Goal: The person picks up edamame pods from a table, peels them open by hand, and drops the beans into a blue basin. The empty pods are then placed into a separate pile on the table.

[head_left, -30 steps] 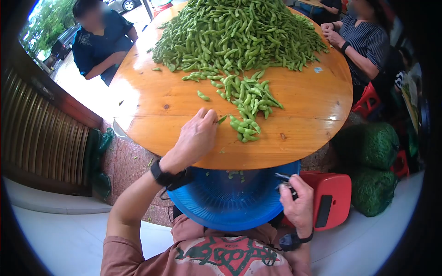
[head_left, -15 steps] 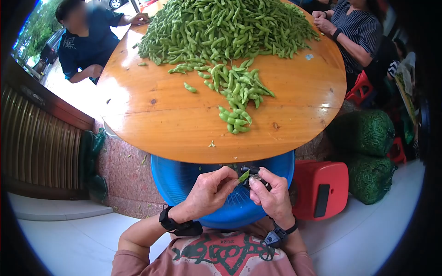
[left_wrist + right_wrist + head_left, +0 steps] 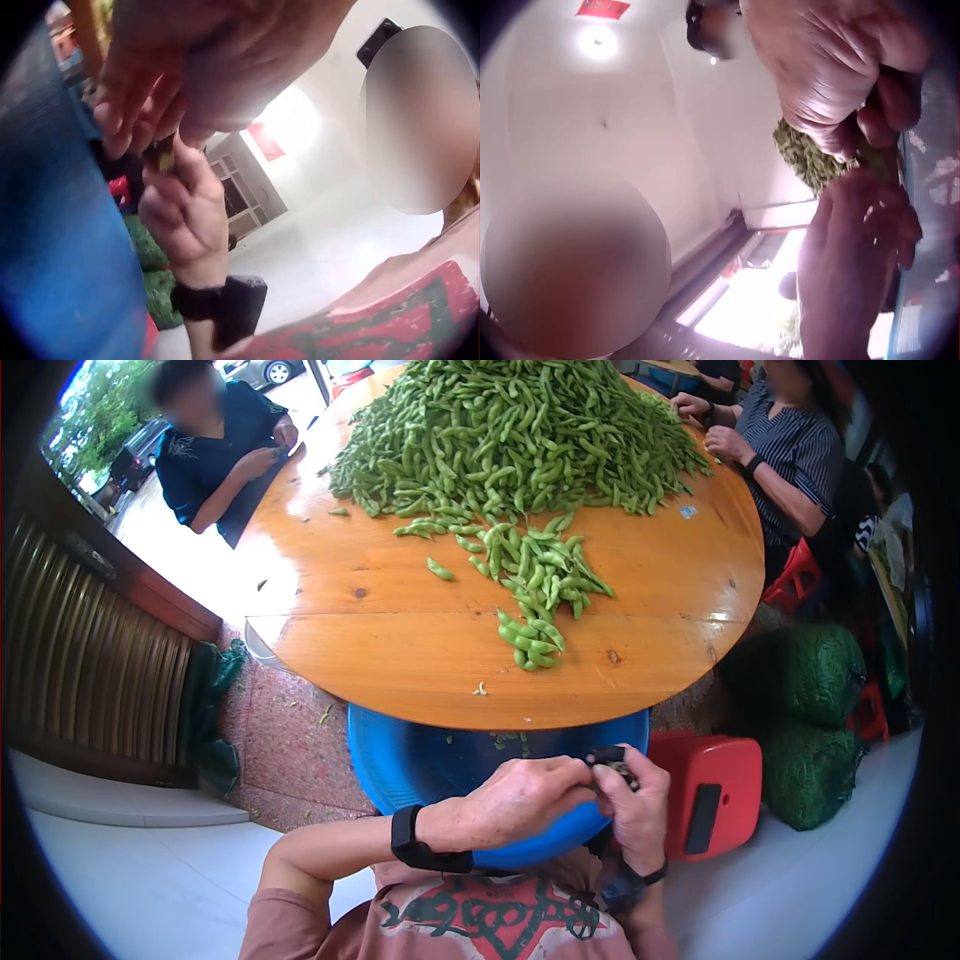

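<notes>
Both hands met over the blue basin [image 3: 420, 770], near edge of the scene, just below the rim of the round wooden table [image 3: 400, 640]. Left hand [image 3: 525, 800] came in from the left, fingers curled, tips pinching smth small at the meeting point w/ the right hand [image 3: 635, 810]. From the left wrist cam a small greenish-yellow bit, prob. a pod [image 3: 166, 159], sat between the left fingertips [image 3: 120, 135] and the right thumb; mostly hidden, so can't tell its full shape. Right hand was clenched round a small dark tool [image 3: 610, 758], its top poking out above the knuckles in the head view; can't tell what kind of tool. The two hands were touching or v. nearly so at the pod.

On the table, far side: big heap of green pods [image 3: 520, 430]. A smaller trail of loose pods [image 3: 535, 590] ran from the heap toward the near edge, well apart from the hands. One stray pod [image 3: 440, 569] lay left of that trail. Red stool [image 3: 715, 795] stood just right of the basin; green net sacks [image 3: 800, 720] further right.
</notes>
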`<state>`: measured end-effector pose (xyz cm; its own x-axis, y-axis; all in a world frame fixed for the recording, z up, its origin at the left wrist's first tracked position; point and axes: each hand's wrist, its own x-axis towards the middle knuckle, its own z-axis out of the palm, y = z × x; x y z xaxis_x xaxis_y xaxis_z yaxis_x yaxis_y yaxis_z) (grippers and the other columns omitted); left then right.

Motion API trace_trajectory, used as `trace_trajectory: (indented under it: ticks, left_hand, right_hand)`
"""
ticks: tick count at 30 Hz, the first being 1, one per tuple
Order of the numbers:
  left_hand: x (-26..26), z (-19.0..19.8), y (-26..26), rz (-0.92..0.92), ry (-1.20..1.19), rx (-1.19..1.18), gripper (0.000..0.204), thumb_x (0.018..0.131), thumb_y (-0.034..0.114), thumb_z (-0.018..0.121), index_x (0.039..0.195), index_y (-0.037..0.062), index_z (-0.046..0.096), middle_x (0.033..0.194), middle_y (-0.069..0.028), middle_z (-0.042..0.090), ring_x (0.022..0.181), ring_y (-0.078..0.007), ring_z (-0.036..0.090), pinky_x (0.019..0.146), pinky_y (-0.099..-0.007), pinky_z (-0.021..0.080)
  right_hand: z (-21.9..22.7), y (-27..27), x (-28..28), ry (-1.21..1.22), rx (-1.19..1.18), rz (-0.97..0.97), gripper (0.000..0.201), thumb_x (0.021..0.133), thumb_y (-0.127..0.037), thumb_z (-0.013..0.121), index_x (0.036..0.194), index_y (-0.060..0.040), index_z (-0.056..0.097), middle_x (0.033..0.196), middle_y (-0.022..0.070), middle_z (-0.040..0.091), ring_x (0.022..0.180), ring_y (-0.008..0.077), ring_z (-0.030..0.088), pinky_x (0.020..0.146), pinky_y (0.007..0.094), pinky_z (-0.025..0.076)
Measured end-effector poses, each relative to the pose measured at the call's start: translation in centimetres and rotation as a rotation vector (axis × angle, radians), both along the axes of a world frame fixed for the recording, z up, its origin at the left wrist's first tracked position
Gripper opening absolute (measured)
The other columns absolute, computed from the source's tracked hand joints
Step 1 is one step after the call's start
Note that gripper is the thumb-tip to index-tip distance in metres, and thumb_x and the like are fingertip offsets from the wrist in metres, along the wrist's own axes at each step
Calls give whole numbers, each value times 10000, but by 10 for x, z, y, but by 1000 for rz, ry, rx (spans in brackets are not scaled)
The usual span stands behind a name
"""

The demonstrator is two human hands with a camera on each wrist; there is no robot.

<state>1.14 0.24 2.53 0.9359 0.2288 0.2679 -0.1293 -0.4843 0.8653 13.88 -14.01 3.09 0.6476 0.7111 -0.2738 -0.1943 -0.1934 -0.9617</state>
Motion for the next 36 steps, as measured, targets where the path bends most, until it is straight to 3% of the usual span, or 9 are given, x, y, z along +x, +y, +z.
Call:
trace_trajectory:
  ticks: [4, 6, 12, 18, 26, 28, 30, 34, 36]
  left_hand:
    - [-4, 31, 59, 149, 125, 561, 288, 896, 124, 700, 1139, 17, 589, 952, -139, 629, 817, -360, 664, 634, -420, 547]
    - [-4, 16, 122, 336, 93, 591, 323, 897, 139, 694, 1167, 4, 579, 1034, -161, 623, 834, -357, 663, 687, -432, 543]
    - [27, 10, 233, 552, 359, 583, 465, 943, 219, 644, 1355, 48, 512, 1292, -233, 538, 1144, -395, 586, 998, -464, 471]
    - [79, 23, 203, 418, 455, 481, 527, 967, 270, 623, 1413, 38, 463, 1314, -258, 533, 1218, -409, 557, 1022, -453, 471]
    - [30, 20, 125, 285, 395, 570, 451, 921, 162, 655, 1312, 26, 478, 1119, -247, 559, 938, -454, 632, 809, -508, 537]
    - [21, 27, 113, 305, 392, 544, 458, 925, 165, 654, 1326, 31, 477, 1112, -247, 560, 911, -445, 639, 783, -503, 542]
    - [16, 31, 106, 425, 388, 516, 449, 923, 148, 664, 1334, 51, 512, 1110, -243, 567, 885, -430, 651, 761, -491, 544]
    - [2, 33, 103, 556, 110, 539, 375, 914, 124, 679, 1273, 57, 599, 1108, -198, 581, 872, -390, 665, 749, -464, 549]
    - [-5, 30, 95, 327, 104, 499, 271, 895, 94, 688, 1161, 46, 667, 1105, -143, 591, 849, -341, 676, 745, -447, 559]
  right_hand:
    - [6, -60, 42, -106, -142, -217, 166, 839, -113, 734, 946, 7, 695, 692, -45, 599, 553, 33, 499, 487, 227, 389]
    - [-8, -107, 78, -734, -582, 11, 288, 804, -146, 803, 975, 41, 667, 608, 92, 560, 547, 154, 525, 538, 332, 432]
    - [-14, -124, 82, -863, -665, -188, 256, 872, -143, 745, 1011, 50, 650, 630, 152, 553, 560, 231, 520, 594, 386, 458]
    - [-13, -98, 72, -750, -559, -175, 210, 940, -97, 644, 1106, 32, 661, 680, 97, 620, 631, 147, 550, 623, 324, 476]
    - [-21, -94, 65, -935, -333, -77, 184, 910, -57, 627, 1056, 51, 597, 858, 168, 561, 712, 267, 576, 648, 359, 468]
    - [-16, -88, 59, -676, -340, -52, 151, 911, -44, 603, 1025, 55, 596, 819, 145, 556, 687, 235, 569, 632, 344, 460]
    - [-15, -77, 51, -589, -246, -74, 97, 961, -91, 577, 889, -28, 591, 633, -40, 486, 548, 33, 429, 484, 227, 335]
    - [-6, -57, 37, -454, -188, -50, 102, 935, -72, 592, 910, 21, 624, 635, 29, 555, 548, 84, 509, 507, 267, 402]
    - [-7, -47, 31, -456, -139, 14, 103, 934, -63, 595, 959, 22, 648, 650, 34, 572, 563, 84, 523, 523, 271, 423]
